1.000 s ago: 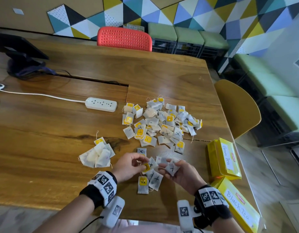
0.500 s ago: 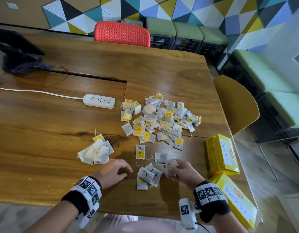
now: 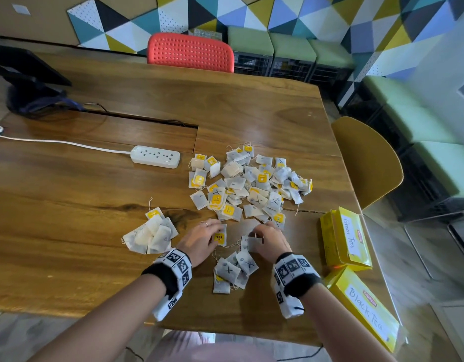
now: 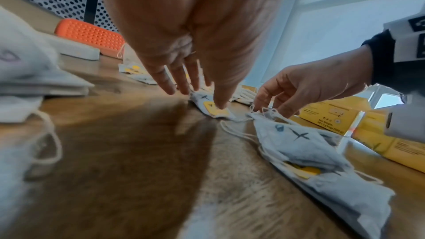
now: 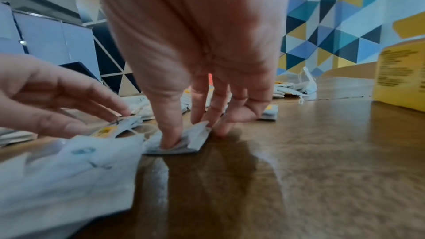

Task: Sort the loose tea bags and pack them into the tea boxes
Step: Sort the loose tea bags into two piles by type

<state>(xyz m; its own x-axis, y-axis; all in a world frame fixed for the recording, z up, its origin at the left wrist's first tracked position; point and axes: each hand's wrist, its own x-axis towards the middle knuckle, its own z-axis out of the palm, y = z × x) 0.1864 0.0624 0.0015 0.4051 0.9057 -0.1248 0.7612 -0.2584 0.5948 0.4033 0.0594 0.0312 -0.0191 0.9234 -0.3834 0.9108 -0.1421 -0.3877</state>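
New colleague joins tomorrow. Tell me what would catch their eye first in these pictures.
The big scatter of tea bags mid-table, many marked with an X. Two yellow boxes at the right edge, handwritten Green Tea and Black Tea. In front, the left hand presses a yellow-tagged bag while the right hand pinches another.

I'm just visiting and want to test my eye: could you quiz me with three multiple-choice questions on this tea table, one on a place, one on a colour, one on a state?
1. Where is the Green Tea box?
A) right table edge
B) beside the power strip
C) on the red chair

2. What colour are the tea boxes?
A) red
B) yellow
C) white

3. What is the right hand doing?
A) resting idle
B) pinching a tea bag
C) opening a box

Answers: 1 A, it lies by the Black Tea box at the right edge; 2 B, both are yellow; 3 B, thumb and fingers pinch a bag.
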